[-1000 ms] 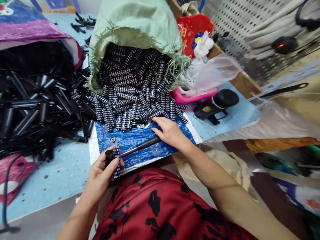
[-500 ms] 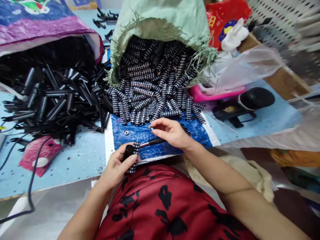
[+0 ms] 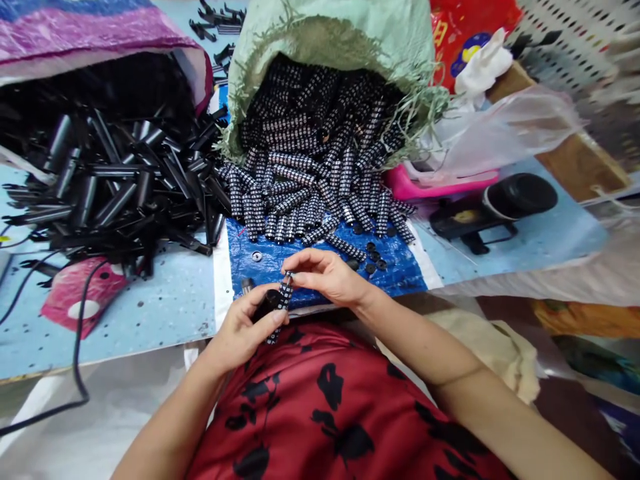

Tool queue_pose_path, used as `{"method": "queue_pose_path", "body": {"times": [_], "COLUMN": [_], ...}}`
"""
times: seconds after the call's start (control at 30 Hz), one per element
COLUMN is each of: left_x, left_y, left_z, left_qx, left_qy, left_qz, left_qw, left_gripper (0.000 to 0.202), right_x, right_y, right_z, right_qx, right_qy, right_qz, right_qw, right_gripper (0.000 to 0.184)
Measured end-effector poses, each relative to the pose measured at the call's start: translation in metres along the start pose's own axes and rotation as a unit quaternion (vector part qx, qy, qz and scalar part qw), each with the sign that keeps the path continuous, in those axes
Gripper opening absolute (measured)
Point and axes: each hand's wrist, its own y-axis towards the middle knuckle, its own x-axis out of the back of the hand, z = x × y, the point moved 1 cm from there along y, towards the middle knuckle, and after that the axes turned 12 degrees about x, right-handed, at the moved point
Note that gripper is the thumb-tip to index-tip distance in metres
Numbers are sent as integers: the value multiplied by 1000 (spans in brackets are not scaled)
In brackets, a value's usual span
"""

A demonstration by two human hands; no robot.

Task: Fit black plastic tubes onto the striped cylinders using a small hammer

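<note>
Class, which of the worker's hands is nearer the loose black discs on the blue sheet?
Right: the right hand is close beside the black discs; the left hand is farther left.

narrow passage over blue sheet [image 3: 276, 258] beyond left hand [image 3: 243, 331], patterned tubes [image 3: 294, 175] blocking farther on, black parts [image 3: 120, 203] heaped leftward

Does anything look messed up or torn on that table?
Yes: the green sack has a ragged mouth, with loose threads sticking out at its edge, so it looks torn or cut. Patterned pieces spill from it onto the blue sheet, lying jumbled.
</note>
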Motion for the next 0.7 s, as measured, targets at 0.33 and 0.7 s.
{"method": "queue_pose_path", "body": {"times": [0.33,0.7], "left_x": [-13,-30], "left_y": [10,22], "left_z": [7,19], "left_qx": [-7,-151], "left_qy": [-76,123], "left_qz": [-96,-267], "left_qw": [992,944], "left_gripper": [38,22], "right_x": [-22,-62], "right_y": [-19,2], "right_z": [4,-12], "right_qx": [284,21], "right_qy": [-398,0], "right_qz": [122,-134], "right_qw": [864,991], "right_gripper": [111,52]}}
